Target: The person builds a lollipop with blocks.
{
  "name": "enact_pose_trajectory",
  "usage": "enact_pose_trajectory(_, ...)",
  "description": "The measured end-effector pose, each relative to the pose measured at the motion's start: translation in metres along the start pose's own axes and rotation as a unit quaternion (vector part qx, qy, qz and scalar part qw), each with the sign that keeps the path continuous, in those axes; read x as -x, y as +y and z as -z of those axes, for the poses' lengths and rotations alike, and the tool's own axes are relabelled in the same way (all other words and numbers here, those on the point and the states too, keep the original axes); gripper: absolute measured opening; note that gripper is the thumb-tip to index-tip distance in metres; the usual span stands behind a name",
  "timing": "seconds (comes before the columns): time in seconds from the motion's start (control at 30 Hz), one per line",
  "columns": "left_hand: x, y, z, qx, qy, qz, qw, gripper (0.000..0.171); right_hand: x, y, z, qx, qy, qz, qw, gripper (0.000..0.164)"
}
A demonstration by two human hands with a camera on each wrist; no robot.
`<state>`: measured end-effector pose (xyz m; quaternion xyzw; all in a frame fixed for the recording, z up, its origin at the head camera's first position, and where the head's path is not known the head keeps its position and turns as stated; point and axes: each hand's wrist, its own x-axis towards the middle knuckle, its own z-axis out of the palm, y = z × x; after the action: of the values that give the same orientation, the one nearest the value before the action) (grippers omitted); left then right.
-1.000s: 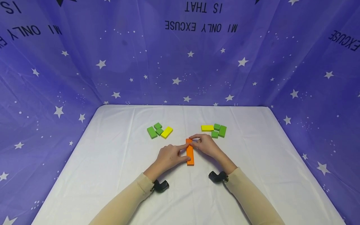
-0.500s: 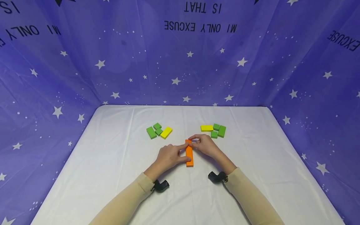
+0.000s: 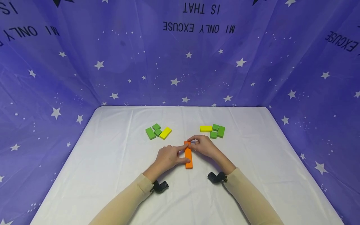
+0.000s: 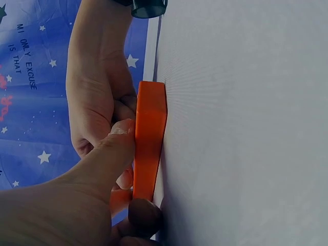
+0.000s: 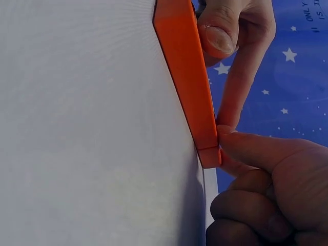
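A long orange block (image 3: 188, 156) lies on the white tabletop, its length pointing away from the person. From the left, my left hand (image 3: 168, 156) holds it, thumb near the close end and index finger at the far end. My right hand (image 3: 204, 146) pinches the far end between thumb and index finger. In the left wrist view the left thumb presses the face of the orange block (image 4: 148, 138), with the right hand (image 4: 95, 92) behind it. A seam crosses the orange block (image 5: 187, 77) near its far end in the right wrist view, setting off a short orange end piece (image 5: 210, 157).
Back left, a yellow block (image 3: 165, 133) lies beside several green blocks (image 3: 150, 133). Another yellow block (image 3: 206, 128) and more green blocks (image 3: 221, 132) lie back right, just beyond the right hand. A purple star-patterned curtain (image 3: 174, 68) surrounds the white table (image 3: 98, 175) at the back and sides.
The head view has shifted slightly. Both hands keep their hold on the orange block, which has slid a little toward the person.
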<state>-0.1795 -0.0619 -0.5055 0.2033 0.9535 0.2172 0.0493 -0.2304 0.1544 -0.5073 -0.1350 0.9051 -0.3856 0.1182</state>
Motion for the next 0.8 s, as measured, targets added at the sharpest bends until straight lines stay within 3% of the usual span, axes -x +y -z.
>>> enact_pose_trajectory(0.53, 0.002, -0.001, -0.004, 0.002, 0.01, -0.006, 0.9999, 0.073, 0.001, 0.001, 0.005, -0.013, -0.016, 0.005, 1.0, 0.03)
enact_pose_trajectory(0.8, 0.003, 0.0, -0.003, 0.001, 0.011, -0.009, 0.9999, 0.071, 0.001, 0.005, 0.016, -0.037, 0.009, -0.003, 0.999, 0.034)
